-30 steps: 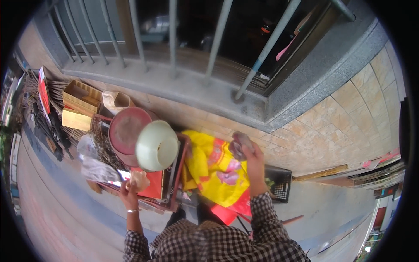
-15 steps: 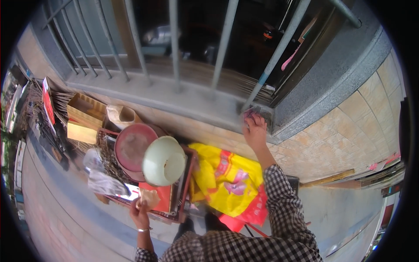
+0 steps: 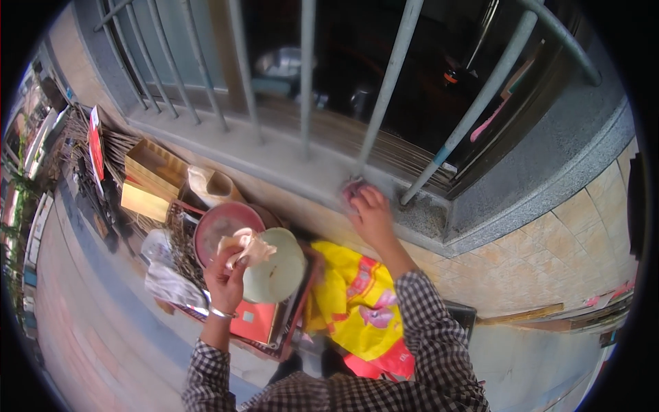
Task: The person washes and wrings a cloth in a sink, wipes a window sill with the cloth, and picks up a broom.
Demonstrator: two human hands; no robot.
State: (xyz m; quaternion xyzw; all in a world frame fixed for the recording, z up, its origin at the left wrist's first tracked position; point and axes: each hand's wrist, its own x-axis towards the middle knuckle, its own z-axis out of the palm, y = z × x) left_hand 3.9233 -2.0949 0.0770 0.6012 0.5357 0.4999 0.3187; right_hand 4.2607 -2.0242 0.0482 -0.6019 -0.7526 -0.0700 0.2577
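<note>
A person in a checked black-and-white shirt leans over the foot of a barred window, both arms stretched out ahead. The right hand (image 3: 373, 211) reaches up to the grey stone windowsill (image 3: 281, 150), its grip clamped on a crumpled, dark purplish cloth (image 3: 353, 189); from where I stand the cloth looks a little blurred, and it lies at the sill's front edge, just left of the lowest end of the rightmost upright bar. The left hand (image 3: 225, 280), with a silvery bracelet (image 3: 222, 313) at the wrist, has thumb and fingers together on a crumpled pale piece (image 3: 252, 246), pinkish beige; I cannot tell whether it is cloth or paper. That piece is held above a dull red basin (image 3: 214, 226) and a pale green bowl (image 3: 283, 273) that sit side by side, the bowl overlapping the basin; I cannot tell whether it touches either. Under them is a dark reddish crate (image 3: 276, 351), with a flat red packet (image 3: 252, 318) by the bowl. To the crate's right spreads a bright yellow bag (image 3: 338, 292), its lower part red. To the left, near the wall, stands a striped tan box (image 3: 143, 165).
</note>
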